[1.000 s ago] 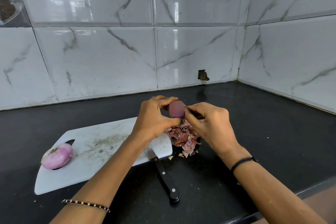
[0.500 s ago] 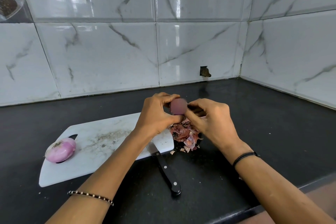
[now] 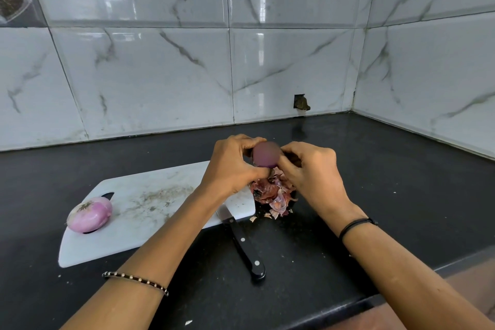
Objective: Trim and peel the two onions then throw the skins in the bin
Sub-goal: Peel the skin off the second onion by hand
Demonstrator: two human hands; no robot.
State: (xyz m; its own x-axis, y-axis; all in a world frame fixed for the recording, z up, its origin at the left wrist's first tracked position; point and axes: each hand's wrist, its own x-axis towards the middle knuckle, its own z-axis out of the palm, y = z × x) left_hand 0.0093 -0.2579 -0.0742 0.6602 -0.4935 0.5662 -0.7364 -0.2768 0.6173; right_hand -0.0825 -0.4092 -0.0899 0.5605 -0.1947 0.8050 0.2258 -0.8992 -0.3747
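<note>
2 hands meet just past the right end of the white cutting board, both on 1 purple onion held in the air above the black table. The left hand has its grip curled round the left side of this onion, fingers over the top and thumb underneath. The right hand has its grip curled too, fingertips pinching at the onion's right side; the onion is blurred, so whether they hold loose skin or the bulb itself cannot be told. Right below it, a heap of reddish-brown skins lies on the table just beside the board's right edge. The peeled onion, pale pink, rests on the board's left end, over the handle slot. 1 black-handled knife lies at the board's near right corner, blade on the board under the left forearm, handle out on the table toward the person
</note>
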